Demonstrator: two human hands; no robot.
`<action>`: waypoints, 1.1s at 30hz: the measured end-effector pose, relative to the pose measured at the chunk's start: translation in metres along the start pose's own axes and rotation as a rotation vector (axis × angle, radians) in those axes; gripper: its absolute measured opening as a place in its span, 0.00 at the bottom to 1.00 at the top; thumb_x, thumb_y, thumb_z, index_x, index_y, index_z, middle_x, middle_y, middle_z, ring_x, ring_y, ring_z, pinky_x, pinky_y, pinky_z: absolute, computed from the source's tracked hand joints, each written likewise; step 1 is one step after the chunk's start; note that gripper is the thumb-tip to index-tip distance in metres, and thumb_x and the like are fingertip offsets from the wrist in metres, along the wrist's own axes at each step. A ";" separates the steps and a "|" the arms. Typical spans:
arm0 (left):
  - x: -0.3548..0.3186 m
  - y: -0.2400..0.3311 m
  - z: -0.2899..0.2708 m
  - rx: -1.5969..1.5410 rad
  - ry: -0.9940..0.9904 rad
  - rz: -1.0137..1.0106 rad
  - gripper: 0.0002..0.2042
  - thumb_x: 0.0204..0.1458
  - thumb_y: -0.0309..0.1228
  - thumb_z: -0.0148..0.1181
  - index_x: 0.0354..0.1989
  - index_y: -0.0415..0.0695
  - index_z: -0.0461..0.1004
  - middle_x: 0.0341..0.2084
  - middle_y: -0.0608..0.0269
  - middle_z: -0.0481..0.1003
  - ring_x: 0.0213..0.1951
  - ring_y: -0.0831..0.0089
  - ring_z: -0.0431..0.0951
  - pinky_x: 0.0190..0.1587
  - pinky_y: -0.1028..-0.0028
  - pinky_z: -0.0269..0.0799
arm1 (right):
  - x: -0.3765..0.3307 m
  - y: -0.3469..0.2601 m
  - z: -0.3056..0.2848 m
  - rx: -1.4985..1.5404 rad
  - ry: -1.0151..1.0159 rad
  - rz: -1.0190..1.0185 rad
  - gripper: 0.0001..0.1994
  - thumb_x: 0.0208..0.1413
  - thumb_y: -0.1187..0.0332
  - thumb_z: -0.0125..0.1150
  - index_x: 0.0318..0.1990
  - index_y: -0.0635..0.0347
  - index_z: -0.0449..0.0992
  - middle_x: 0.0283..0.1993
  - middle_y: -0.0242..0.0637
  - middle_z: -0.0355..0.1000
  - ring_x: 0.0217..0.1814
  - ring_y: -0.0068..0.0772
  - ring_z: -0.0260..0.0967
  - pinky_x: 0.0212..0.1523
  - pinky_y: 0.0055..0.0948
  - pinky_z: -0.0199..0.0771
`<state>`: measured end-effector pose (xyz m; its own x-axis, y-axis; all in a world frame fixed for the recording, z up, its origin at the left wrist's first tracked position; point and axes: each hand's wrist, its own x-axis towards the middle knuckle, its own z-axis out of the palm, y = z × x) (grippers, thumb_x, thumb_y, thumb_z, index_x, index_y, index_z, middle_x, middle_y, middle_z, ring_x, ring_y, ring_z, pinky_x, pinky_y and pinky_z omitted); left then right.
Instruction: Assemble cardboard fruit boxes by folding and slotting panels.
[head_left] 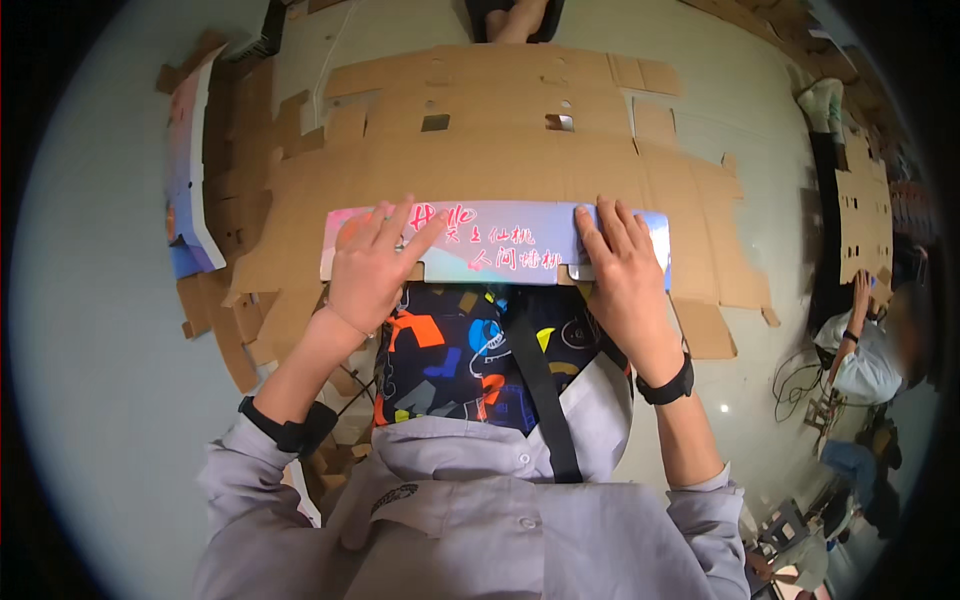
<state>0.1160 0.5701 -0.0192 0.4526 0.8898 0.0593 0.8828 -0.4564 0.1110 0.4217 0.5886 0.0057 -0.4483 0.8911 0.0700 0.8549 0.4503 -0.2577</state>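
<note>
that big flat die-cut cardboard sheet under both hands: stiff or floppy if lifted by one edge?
The flat brown die-cut cardboard sheet would probably sag and hinge at its creases: it is wide, thin, with many flaps and cut-outs. Likely light for its size. The left hand and right hand press its folded, colour-printed near edge, so it seems to bend readily there.

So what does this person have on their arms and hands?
Both hands, the left hand and the right hand, are bare, with no gloves. Each wrist carries a black band: the left wristband and the right wristband. Grey shirt sleeves are pushed up, leaving the forearms uncovered.
</note>
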 end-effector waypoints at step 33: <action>0.048 -0.018 -0.041 -0.081 0.021 0.104 0.31 0.35 0.18 0.60 0.55 0.52 0.74 0.49 0.51 0.74 0.50 0.51 0.75 0.48 0.60 0.73 | 0.027 0.046 -0.010 0.141 -0.030 -0.026 0.35 0.34 0.85 0.62 0.58 0.59 0.70 0.56 0.45 0.69 0.60 0.52 0.65 0.55 0.44 0.69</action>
<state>0.1165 0.6206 0.0220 0.5375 0.8378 0.0955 0.8178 -0.5455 0.1833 0.4518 0.6344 0.0053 -0.4792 0.8762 0.0501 0.7987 0.4591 -0.3891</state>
